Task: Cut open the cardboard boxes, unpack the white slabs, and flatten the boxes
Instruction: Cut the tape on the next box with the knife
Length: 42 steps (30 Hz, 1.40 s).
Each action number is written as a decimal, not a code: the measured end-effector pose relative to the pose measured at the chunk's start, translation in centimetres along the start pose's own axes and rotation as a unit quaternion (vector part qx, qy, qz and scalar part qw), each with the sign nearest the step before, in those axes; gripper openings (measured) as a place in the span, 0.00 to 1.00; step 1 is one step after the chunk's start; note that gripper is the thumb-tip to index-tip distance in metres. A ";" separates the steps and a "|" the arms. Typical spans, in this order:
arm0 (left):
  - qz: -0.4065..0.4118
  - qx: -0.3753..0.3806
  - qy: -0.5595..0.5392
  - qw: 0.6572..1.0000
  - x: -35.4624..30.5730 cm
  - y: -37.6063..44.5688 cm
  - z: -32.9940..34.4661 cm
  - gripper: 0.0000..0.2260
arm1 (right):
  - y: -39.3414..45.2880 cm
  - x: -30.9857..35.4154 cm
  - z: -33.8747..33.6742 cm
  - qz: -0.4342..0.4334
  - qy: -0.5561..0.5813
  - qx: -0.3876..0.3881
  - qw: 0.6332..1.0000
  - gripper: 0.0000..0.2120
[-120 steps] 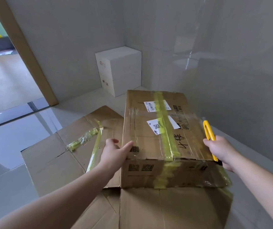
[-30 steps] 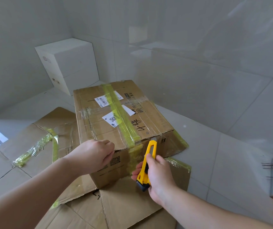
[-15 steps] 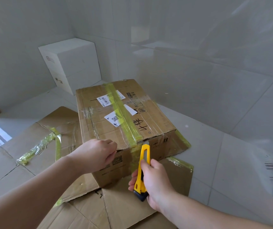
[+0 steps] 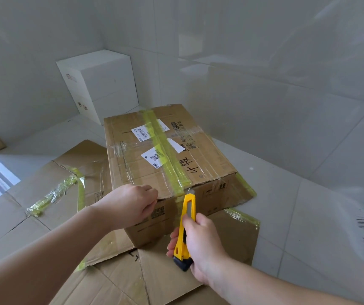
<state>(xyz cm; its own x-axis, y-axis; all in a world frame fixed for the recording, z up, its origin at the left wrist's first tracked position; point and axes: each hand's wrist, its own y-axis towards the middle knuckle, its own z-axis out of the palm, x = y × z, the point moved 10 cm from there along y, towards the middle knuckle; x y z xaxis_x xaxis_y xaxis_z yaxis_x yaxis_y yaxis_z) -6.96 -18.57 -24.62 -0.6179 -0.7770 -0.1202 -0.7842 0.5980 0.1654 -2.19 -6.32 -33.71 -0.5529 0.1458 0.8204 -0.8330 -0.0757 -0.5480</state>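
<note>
I see sealed cardboard box (image 4: 168, 159), yellow-green tape | left hand (image 4: 130, 205) curled, pressing its near edge | right hand (image 4: 201, 241) grips yellow utility knife (image 4: 185, 225), blade at tape

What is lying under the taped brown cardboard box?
Under the taped brown cardboard box lie flattened brown cardboard sheets with strips of yellow-green tape, spread over the grey tiled floor. The part directly beneath the box is covered, so it cannot be seen.

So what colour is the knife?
Yellow with a black end, the utility knife shows clearly in the head view.
</note>
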 end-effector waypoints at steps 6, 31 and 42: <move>-0.007 0.007 0.010 1.000 0.2 0.0 0.1 0.09 | 0.0 0.1 -0.2 -0.003 -0.018 0.002 1.000 0.10; -0.063 0.022 0.004 0.998 1.9 -0.2 0.3 0.09 | -1.2 -1.4 1.9 0.036 -0.063 0.102 0.992 0.10; -0.080 0.169 0.104 0.977 1.6 1.0 3.2 0.05 | -1.6 3.1 -4.5 -0.122 -0.150 -0.009 0.981 0.12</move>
<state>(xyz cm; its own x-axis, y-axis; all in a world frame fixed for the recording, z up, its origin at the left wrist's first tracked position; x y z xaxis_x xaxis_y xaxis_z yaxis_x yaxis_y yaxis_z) -8.93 -18.64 -27.79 -0.4885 -0.8680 0.0895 -0.8655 0.4690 -0.1759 -2.50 -1.32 -31.08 -0.3188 -0.1389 0.9376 -0.9426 -0.0575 -0.3290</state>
